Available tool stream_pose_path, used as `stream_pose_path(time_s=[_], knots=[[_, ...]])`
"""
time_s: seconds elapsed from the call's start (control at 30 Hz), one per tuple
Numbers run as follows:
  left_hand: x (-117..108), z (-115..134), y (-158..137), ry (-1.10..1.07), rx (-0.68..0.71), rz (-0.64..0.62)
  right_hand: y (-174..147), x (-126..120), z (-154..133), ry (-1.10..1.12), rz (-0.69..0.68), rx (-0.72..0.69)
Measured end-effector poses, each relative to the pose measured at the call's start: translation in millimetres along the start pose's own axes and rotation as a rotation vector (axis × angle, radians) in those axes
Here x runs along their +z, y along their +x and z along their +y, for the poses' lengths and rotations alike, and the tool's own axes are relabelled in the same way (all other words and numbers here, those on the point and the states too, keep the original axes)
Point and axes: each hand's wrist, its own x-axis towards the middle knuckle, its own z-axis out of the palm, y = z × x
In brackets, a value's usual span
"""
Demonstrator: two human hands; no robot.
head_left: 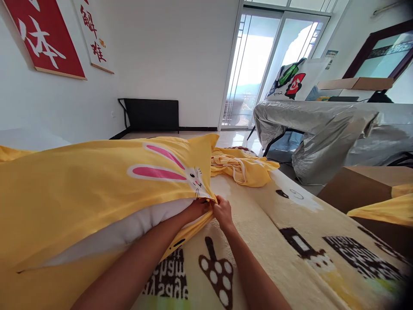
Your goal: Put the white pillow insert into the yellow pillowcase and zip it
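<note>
A plump yellow pillowcase (pixel 80 172) printed with a white-and-pink rabbit lies across the left side of the bed. Through the long slit along its near side shows a white pillow (pixel 129 230). My left hand (pixel 197 209) reaches into the slit at the right-hand corner, just below the rabbit's face; its fingers are mostly hidden by the cloth. Closed on the edge of that same corner from outside, my right hand (pixel 222 212) pinches the yellow fabric. The two hands are close together.
Under the pillow spreads a cream patterned blanket (pixel 254 224). Crumpled yellow cloth (pixel 251 170) lies beyond my hands. At right stand a cardboard box (pixel 361 181) with yellow fabric over it and a table under silvery sheeting (pixel 322 129). A black folded panel (pixel 151 115) leans by the wall.
</note>
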Motion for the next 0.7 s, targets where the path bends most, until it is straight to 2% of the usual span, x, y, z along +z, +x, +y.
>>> stream_pose_path(time_s=[0.2, 0.47, 0.7], knots=[[11.6, -8.6, 5.9, -0.094, -0.036, 0.068, -1.4, 6.3, 5.7, 0.095, -0.050, -0.015], [30.8, -23.4, 15.3, -0.167, -0.074, 0.119, -4.7, 7.1, 3.0, 0.183, 0.019, -0.016], [38.9, -28.8, 23.2, -0.180, -0.111, 0.133, -3.3, 14.2, 6.4, 0.153, 0.040, 0.011]])
